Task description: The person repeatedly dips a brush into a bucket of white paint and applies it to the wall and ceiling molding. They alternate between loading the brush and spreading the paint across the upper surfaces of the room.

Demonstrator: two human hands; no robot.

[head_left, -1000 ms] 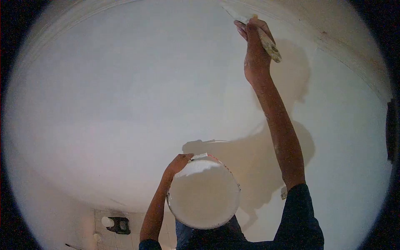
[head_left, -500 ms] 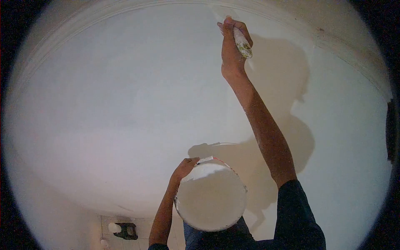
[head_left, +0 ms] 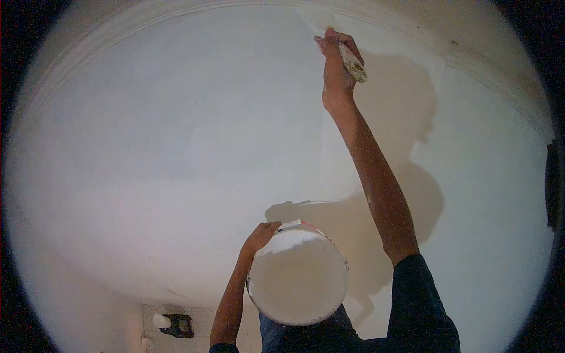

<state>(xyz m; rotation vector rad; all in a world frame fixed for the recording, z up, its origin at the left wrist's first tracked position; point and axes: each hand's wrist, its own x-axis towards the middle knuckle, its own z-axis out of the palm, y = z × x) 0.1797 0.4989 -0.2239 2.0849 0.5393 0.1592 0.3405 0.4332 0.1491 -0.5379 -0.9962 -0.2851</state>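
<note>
High up near the moulding, my right hand (head_left: 340,65) grips a paintbrush (head_left: 352,62) by its paint-smeared handle. The bristles are hidden behind the fingers, against a paler wet-looking patch of the wall (head_left: 194,123). Low in front of my body is a round bucket (head_left: 299,282) of white paint, seen from above. My left hand (head_left: 263,235) is closed on its rim at the upper left, beside the white grip of its wire handle (head_left: 289,225).
Curved moulding (head_left: 147,16) runs along the wall's top. A dark object (head_left: 551,185) stands at the far right edge. Down on the tiled floor (head_left: 200,315) lies a black item (head_left: 181,326) next to a white round one (head_left: 161,320). My arm casts a shadow on the wall.
My right hand has moved slightly right and down with the paintbrush, whose handle has tilted a little. The left hand and the bucket have stayed nearly still.
</note>
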